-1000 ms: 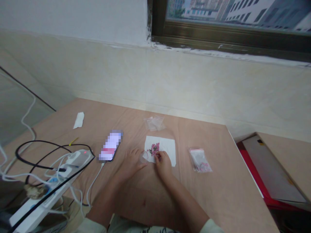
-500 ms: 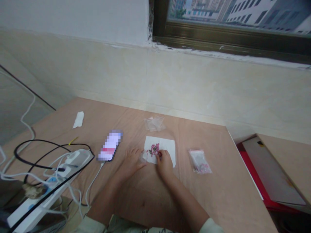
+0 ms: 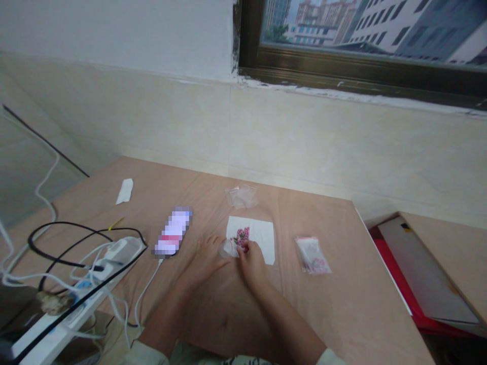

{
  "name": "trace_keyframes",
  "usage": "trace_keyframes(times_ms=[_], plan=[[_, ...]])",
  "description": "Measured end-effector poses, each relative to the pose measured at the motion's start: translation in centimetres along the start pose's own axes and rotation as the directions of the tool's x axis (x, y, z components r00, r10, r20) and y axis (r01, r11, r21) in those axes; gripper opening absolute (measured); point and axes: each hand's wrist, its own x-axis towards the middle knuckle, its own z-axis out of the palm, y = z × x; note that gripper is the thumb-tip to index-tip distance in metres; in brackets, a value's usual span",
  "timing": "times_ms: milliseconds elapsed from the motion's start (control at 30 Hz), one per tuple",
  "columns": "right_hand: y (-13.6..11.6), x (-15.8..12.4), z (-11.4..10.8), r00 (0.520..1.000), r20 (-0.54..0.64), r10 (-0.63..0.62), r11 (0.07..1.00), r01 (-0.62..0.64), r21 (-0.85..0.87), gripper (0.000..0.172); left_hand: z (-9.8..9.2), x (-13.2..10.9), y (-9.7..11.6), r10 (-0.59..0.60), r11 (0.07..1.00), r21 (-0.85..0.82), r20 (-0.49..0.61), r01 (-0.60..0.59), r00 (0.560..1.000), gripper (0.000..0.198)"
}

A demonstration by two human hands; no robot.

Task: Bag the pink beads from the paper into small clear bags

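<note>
My left hand (image 3: 207, 257) rests on the table, holding a small clear plastic bag (image 3: 229, 248) between thumb and fingers. At the bag's right edge, the fingers of my right hand (image 3: 251, 264) are pinched together. Whatever they hold is too small or too hidden to make out. Just beyond those fingertips, a cluster of small pink pieces with some dark green (image 3: 242, 234) sits on a white paper sheet (image 3: 262, 235). The bag overlaps the sheet's left edge.
Flat clear bags (image 3: 242, 196) lie at the back, and a filled clear bag (image 3: 313, 255) lies to the right. To the left are a phone (image 3: 173, 232) on a cable, a white paper scrap (image 3: 125, 191) and a power strip (image 3: 78, 304) with tangled cords.
My right hand has moved left from the pink cluster to the edge of the small bag. My left hand stays nearly in place; the bag looks slightly wider spread.
</note>
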Motion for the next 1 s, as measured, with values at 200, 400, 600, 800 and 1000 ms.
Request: trace_keyframes(times_ms=[200, 400, 600, 800, 1000], plan=[[0.4, -0.1, 0.9, 1.000, 0.008, 0.003, 0.985, -0.001, -0.171, 0.011, -0.8, 0.0, 0.3, -0.026, 1.000, 0.015, 0.018, 0.026, 1.000, 0.043], [-0.1, 0.2, 1.0, 1.000, 0.024, 0.012, 0.968, -0.005, -0.252, 0.012, -0.8, -0.4, 0.3, -0.042, 0.999, 0.033, 0.027, 0.041, 0.999, 0.043], [-0.3, 0.4, 1.1, 0.998, 0.026, 0.055, 0.963, -0.047, -0.264, 0.013, -1.2, -1.0, 0.6, -0.047, 0.998, 0.034, 0.043, 0.045, 0.998, 0.041], [-1.1, 0.1, 0.4, 0.996, 0.084, 0.022, 0.997, -0.029, 0.077, 0.013, -0.4, -0.7, 0.2, -0.049, 0.998, 0.031, 0.021, 0.048, 0.999, 0.040], [-0.9, 0.6, -0.5, 0.992, 0.124, -0.010, 0.982, -0.014, 0.189, 0.017, 0.0, 0.4, 0.3, -0.038, 0.999, 0.031, 0.032, 0.037, 0.999, 0.038]])
